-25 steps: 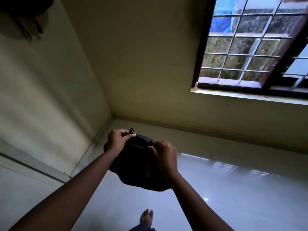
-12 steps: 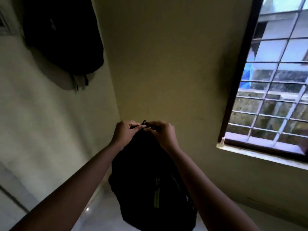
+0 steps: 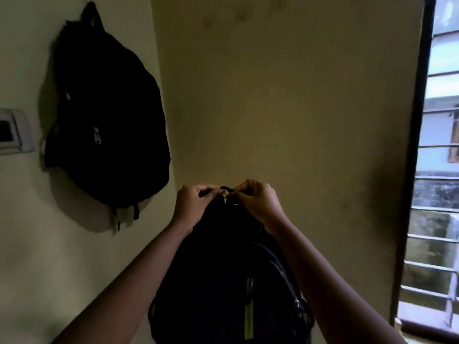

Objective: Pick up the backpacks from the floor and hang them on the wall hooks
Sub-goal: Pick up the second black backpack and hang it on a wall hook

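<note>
Your left hand [image 3: 191, 207] and right hand [image 3: 258, 204] pinch the top loop [image 3: 224, 188] of the dark backpack [image 3: 223, 281], fingers curled tight, and the bag hangs between your forearms. Up left, a second backpack [image 3: 106, 120] hangs on the wall beside a switch plate [image 3: 12, 134] — its right edge reaches the room corner. Plain wall runs from there to the window frame [image 3: 417, 170] at right.

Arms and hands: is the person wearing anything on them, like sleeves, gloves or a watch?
No. The left hand and right hand are bare: no gloves, no rings showing. Both forearms are bare too, with no sleeves, watch or bracelet in view.
</note>
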The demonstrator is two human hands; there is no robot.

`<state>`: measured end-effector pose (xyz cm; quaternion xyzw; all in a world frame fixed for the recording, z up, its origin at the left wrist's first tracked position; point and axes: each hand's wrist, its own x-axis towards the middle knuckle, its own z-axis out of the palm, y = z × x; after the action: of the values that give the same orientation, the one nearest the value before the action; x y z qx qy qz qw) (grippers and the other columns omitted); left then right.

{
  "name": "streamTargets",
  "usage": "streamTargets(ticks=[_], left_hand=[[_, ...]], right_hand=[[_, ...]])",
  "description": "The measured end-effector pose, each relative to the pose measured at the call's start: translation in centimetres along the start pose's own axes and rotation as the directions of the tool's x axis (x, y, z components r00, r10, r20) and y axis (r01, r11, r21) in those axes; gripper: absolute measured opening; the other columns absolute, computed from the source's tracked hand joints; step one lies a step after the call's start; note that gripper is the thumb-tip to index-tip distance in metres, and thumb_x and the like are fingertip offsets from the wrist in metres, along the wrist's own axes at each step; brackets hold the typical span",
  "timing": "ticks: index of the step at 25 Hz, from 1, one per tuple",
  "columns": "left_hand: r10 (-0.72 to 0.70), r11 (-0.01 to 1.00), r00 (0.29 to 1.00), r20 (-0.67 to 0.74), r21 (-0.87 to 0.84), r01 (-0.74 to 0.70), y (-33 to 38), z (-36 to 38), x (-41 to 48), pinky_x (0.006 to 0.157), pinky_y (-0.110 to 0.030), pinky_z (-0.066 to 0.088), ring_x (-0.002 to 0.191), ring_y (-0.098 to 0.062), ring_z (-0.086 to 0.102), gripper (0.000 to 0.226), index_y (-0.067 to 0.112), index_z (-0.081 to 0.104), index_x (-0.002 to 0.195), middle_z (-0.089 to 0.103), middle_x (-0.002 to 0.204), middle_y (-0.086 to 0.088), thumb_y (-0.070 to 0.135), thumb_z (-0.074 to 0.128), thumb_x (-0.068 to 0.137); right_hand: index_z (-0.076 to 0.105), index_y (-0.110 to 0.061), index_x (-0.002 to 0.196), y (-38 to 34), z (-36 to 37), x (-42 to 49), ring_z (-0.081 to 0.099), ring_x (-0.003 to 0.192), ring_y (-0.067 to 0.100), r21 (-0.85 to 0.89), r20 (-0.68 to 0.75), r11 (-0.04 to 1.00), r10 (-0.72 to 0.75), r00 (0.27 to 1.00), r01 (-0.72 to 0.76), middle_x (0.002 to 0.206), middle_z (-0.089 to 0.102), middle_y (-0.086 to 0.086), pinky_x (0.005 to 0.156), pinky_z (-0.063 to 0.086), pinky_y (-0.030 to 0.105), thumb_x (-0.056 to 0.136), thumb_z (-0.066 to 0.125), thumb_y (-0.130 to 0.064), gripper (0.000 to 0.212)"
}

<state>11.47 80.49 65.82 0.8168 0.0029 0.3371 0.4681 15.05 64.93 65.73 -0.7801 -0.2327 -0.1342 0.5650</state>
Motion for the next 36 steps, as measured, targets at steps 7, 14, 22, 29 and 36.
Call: streamTargets(ticks=[7, 14, 22, 29, 36], left_hand=[[0.294, 0.948, 0.951, -0.095, 0.156, -0.277, 1.8, 0.4, 15.8, 0.058, 0.003, 0.038, 0.087, -0.012, 0.063, 0.022, 0.002, 0.072, 0.100, 0.074, 0.101, -0.012, 0.016, 0.061, 0.086], [0.452, 0.889, 0.839, -0.302, 0.225, -0.398, 4.0, 0.3, 33.2, 0.069, -0.018, 0.049, 0.087, -0.020, 0.068, 0.021, 0.004, 0.074, 0.095, 0.075, 0.097, -0.013, 0.019, 0.061, 0.086], [0.528, 0.848, 0.751, -0.397, 0.293, -0.442, 5.8, -0.3, 48.1, 0.087, -0.040, 0.052, 0.096, -0.024, 0.069, 0.023, 0.011, 0.075, 0.096, 0.076, 0.100, -0.011, 0.027, 0.064, 0.084], [0.605, 0.792, 0.634, -0.482, 0.286, -0.539, 8.6, -1.9, 58.7, 0.083, -0.034, 0.052, 0.099, -0.027, 0.067, 0.025, 0.009, 0.073, 0.100, 0.074, 0.104, -0.012, 0.025, 0.059, 0.087], [0.687, 0.699, 0.531, -0.497, 0.252, -0.669, 12.6, -3.7, 64.9, 0.085, -0.033, 0.050, 0.102, -0.030, 0.066, 0.028, 0.004, 0.071, 0.103, 0.073, 0.105, -0.016, 0.024, 0.059, 0.088]], right_hand=[[0.069, -0.023, 0.078, -2.6, 2.4, 15.6, 0.068, 0.075, 0.013, 0.098, -0.100, 0.984, -0.136, 0.986, 0.146, 0.079, 0.072, 0.000, 0.064, 0.050, 0.022, 0.081, 0.068, -0.021, 0.004], [0.075, -0.011, 0.091, -7.5, 2.5, 33.5, 0.070, 0.086, 0.020, -0.066, -0.235, 0.928, -0.371, 0.899, 0.366, 0.091, 0.076, 0.009, 0.080, 0.054, 0.034, 0.080, 0.069, -0.023, 0.017], [0.074, -0.015, 0.098, -11.7, 2.4, 46.2, 0.068, 0.093, 0.017, -0.187, -0.342, 0.880, -0.476, 0.810, 0.437, 0.099, 0.075, 0.006, 0.073, 0.044, 0.019, 0.081, 0.068, -0.027, 0.022], [0.075, -0.016, 0.095, -17.0, 3.0, 55.3, 0.068, 0.092, 0.021, -0.235, -0.433, 0.841, -0.540, 0.722, 0.488, 0.099, 0.075, 0.009, 0.071, 0.043, 0.021, 0.080, 0.069, -0.029, 0.021], [0.074, -0.015, 0.097, -22.3, 1.9, 59.7, 0.066, 0.097, 0.025, -0.330, -0.568, 0.819, -0.569, 0.594, 0.469, 0.104, 0.073, 0.011, 0.073, 0.043, 0.021, 0.080, 0.070, -0.026, 0.021]])
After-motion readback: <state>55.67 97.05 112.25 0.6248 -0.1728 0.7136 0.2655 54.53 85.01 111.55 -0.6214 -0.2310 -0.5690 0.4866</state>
